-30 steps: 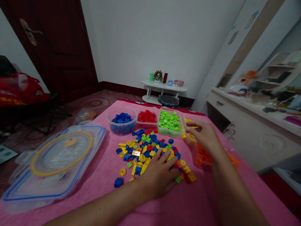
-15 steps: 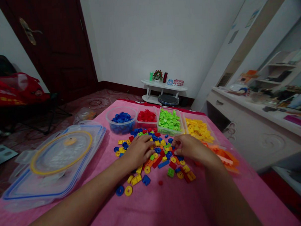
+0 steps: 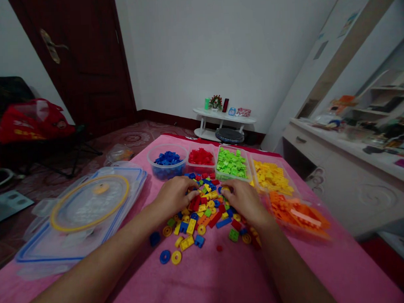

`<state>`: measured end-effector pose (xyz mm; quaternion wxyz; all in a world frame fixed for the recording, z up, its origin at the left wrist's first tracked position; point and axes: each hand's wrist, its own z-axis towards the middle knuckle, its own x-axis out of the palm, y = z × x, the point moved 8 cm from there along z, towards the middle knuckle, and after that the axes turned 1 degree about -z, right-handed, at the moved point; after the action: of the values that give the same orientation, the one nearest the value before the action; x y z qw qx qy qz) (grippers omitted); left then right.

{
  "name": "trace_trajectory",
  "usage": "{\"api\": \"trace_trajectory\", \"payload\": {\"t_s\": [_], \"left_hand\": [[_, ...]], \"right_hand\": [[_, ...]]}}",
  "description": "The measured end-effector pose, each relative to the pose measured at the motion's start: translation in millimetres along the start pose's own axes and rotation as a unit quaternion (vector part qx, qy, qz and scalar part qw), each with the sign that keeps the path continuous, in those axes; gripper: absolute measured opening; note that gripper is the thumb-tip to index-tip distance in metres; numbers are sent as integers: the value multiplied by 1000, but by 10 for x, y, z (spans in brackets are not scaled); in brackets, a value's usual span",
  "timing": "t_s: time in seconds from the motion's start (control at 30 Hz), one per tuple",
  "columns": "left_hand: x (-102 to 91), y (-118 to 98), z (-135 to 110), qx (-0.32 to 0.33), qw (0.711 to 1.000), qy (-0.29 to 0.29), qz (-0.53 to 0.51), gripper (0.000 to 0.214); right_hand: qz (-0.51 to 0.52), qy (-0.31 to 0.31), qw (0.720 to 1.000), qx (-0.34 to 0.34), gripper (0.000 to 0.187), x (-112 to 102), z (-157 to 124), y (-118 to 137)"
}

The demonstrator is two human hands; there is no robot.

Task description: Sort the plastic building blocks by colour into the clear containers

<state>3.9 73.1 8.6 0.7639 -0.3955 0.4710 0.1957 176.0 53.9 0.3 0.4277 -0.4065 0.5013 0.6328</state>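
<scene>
A loose pile of toy building bricks [image 3: 209, 211] in blue, red, yellow, green and orange lies on the pink cloth. My left hand [image 3: 177, 195] rests at the pile's left side, thumb apart from the bent fingers, touching bricks and holding none that I can see. Across from it, my right hand [image 3: 245, 201] has its fingers curled in at the right side, thumb close to the index finger; what they pinch is too small to make out. Yellow wheel-like rings [image 3: 176, 257] and a blue ring [image 3: 165, 256] lie at the near left edge.
Behind the pile stand tubs of blue bricks [image 3: 167, 165], red bricks [image 3: 201, 157], green bricks [image 3: 232, 163] and yellow bricks [image 3: 272, 177]. A tub of orange bricks [image 3: 298, 212] is at the right. Stacked clear lids [image 3: 88, 208] lie at the left.
My left hand has drawn back to the left, its thumb now apart from the fingers. My right hand has shifted slightly toward the pile's far middle. The view has swung a little left.
</scene>
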Motion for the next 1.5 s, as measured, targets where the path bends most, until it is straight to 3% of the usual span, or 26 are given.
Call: {"api": "trace_trajectory", "payload": {"t_s": [0.1, 0.3, 0.4, 0.5, 0.63, 0.8, 0.9, 0.97, 1.13, 1.3, 1.43, 1.5], "left_hand": [[43, -99, -28, 19, 1000, 13, 15, 23], [233, -211, -108, 38, 994, 33, 97, 35], [290, -225, -112, 47, 994, 27, 99, 29], [308, -235, -105, 52, 995, 22, 87, 28], [302, -250, -108, 49, 996, 23, 74, 27], [307, -253, -118, 34, 996, 32, 75, 25], [320, -251, -118, 27, 996, 41, 77, 23], [329, -259, -118, 26, 996, 42, 76, 23], [375, -253, -122, 24, 996, 37, 83, 32], [423, -173, -110, 16, 997, 28, 66, 40], [435, -142, -104, 14, 998, 19, 56, 41], [440, -141, -107, 15, 998, 18, 51, 41]], "right_hand": [[14, -16, 1000, -22, 33, 7, 4, 98], [-1, 20, 999, -29, 28, 271, -47, 212], [17, 12, 999, -34, 26, 244, -44, 221], [67, 3, 997, -39, 26, 85, 1, 174], [118, -37, 992, 12, 28, -316, 59, -196], [28, -183, 973, 134, 36, -886, -44, -970], [-2, -242, 954, 176, 50, -1016, -130, -1247], [1, -248, 953, 173, 52, -993, -133, -1297], [-2, -192, 974, 124, 38, -797, -35, -1142], [-84, -84, 982, 149, 34, -633, 81, -1044], [-219, 48, 954, 197, 37, -515, 216, -1095], [-254, 85, 940, 212, 37, -513, 279, -1128]]}}
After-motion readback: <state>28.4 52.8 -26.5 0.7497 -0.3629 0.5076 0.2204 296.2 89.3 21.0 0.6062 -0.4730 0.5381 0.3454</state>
